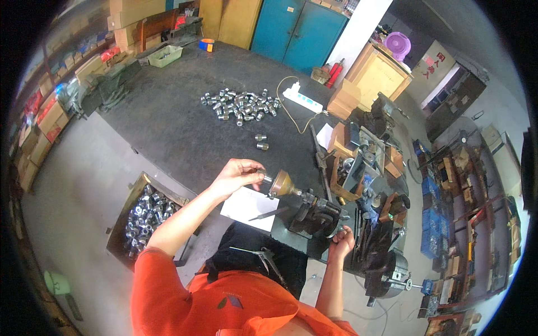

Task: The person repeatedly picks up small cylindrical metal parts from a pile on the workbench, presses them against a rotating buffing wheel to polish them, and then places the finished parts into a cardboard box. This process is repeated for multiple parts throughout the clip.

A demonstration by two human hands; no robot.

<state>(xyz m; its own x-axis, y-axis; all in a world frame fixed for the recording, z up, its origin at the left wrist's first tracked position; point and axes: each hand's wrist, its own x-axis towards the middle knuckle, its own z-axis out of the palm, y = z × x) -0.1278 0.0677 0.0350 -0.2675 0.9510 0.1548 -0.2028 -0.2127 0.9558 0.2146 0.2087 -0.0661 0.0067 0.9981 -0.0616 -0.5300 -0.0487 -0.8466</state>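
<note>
My left hand [235, 176] is closed on a small shiny metal fitting [267, 179], thumb and fingers pinching it. The fitting sits at the wide end of a brass-coloured conical head [282, 183] on a dark bench machine [315, 217]. Whether it is inside that head or only against it, I cannot tell. At the machine's right side, my right hand [343, 243] has its fingers curled round a small handle, mostly hidden by them. Two loose metal fittings [261, 146] lie beyond my left hand, and a large pile of similar fittings [241, 105] is spread farther back.
White paper [246, 209] with a dark pen-like tool lies before the machine. A wooden box of metal fittings [147, 219] stands low at left. Tools and wooden trays [343, 178] crowd the bench's right. A white power strip [302, 99] with a cord lies behind.
</note>
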